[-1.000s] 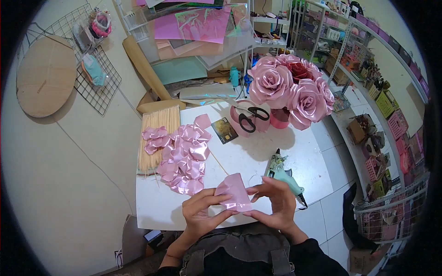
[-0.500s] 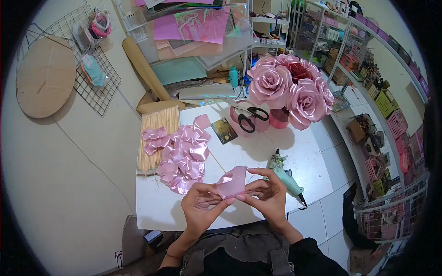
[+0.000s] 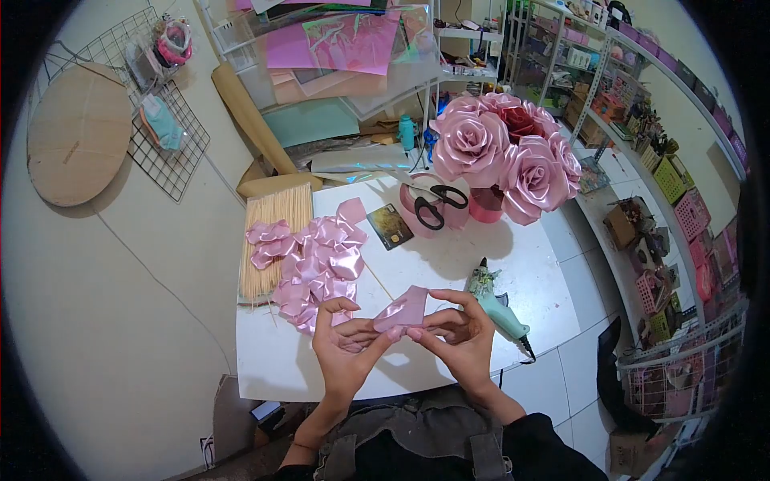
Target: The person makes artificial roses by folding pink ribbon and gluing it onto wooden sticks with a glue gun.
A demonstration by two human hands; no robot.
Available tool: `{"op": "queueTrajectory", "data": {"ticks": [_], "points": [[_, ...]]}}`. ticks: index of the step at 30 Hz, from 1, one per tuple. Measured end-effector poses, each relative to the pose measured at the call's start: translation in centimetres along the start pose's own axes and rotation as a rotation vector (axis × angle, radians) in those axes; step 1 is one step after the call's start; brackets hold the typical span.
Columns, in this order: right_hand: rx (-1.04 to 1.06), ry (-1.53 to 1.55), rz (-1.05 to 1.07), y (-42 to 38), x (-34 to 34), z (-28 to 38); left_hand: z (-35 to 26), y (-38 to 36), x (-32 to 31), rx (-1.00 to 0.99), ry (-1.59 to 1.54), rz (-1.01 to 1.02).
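Note:
Between both hands, above the front of the white table (image 3: 449, 370), is a shiny pink satin ribbon petal (image 3: 403, 309). My left hand (image 3: 346, 345) pinches its lower left edge between thumb and fingers, the index finger raised. My right hand (image 3: 459, 333) pinches the lower right edge, its index finger arched above. The two thumbs nearly meet at the petal's bottom. Left of the hands lies a pile of pink satin petals (image 3: 325, 264), partly over a bundle of thin wooden sticks (image 3: 277, 207). A mint-green glue gun (image 3: 499, 305) lies right of my right hand.
Black-handled scissors (image 3: 437, 204) rest on a roll of pink ribbon (image 3: 413, 215), beside a dark card (image 3: 390, 227). Large pink satin roses (image 3: 513, 156) stand at the back right. A single stick (image 3: 375, 278) lies near the petals. Shelves (image 3: 597, 120) line the right side.
The petal has tilted and its lower edge appears more folded. My left index finger has lifted away from it, and both thumbs have shifted slightly upward.

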State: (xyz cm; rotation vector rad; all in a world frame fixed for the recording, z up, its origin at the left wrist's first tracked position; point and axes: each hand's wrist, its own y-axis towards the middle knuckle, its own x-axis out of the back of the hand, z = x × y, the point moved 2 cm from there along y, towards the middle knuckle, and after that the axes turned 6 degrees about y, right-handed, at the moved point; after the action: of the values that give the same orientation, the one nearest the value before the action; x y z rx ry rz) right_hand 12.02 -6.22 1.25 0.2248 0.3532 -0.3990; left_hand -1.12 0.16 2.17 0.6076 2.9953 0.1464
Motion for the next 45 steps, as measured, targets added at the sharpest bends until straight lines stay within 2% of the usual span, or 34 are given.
{"op": "queueTrajectory", "data": {"ticks": [3, 5, 11, 21, 24, 30, 32, 33, 35, 36, 38, 41, 45], "points": [[-0.007, 0.028, -0.007, 0.1, 0.1, -0.5, 0.3, 0.2, 0.2, 0.021, 0.018, 0.007], [-0.028, 0.041, -0.028, 0.1, -0.1, -0.3, 0.8, 0.2, 0.3, 0.037, -0.105, -0.003], [-0.075, 0.089, -0.035, 0.1, 0.1, -0.2, 0.8, 0.1, 0.1, 0.027, -0.2, -0.03], [-0.183, 0.09, 0.03, 0.6, 0.5, 0.1, 1.1, 0.1, 0.1, 0.044, -0.196, -0.032], [-0.124, 0.124, 0.095, 0.5, 0.5, -0.1, 0.9, 0.0, 0.1, 0.033, -0.066, -0.042], [-0.259, 0.029, 0.104, 0.7, 0.4, 0.9, 0.9, 0.0, 0.5, 0.041, -0.011, 0.081], [-0.267, 0.017, 0.095, 0.7, 0.3, 1.2, 0.5, 0.0, 0.3, 0.155, -0.285, 0.156], [-0.275, 0.006, 0.089, 0.7, 0.3, 1.2, 0.6, 0.1, 0.4, 0.154, -0.285, 0.158], [-0.265, 0.007, 0.085, 0.7, 0.3, 1.2, 0.6, 0.3, 0.5, 0.024, -0.21, 0.247], [-0.256, 0.008, 0.08, 0.7, 0.4, 1.1, 0.6, 0.2, 0.4, 0.024, -0.209, 0.247], [-0.248, 0.015, 0.09, 0.6, 0.5, 0.8, 0.4, 0.1, 0.2, -0.058, -0.017, 0.205], [-0.227, 0.027, 0.104, 0.5, 0.5, 0.6, 0.7, 0.2, 0.5, -0.062, 0.079, 0.161], [-0.204, 0.073, 0.085, 0.3, 0.4, 0.1, 0.8, 0.0, 0.2, -0.04, 0.042, 0.119]]}}
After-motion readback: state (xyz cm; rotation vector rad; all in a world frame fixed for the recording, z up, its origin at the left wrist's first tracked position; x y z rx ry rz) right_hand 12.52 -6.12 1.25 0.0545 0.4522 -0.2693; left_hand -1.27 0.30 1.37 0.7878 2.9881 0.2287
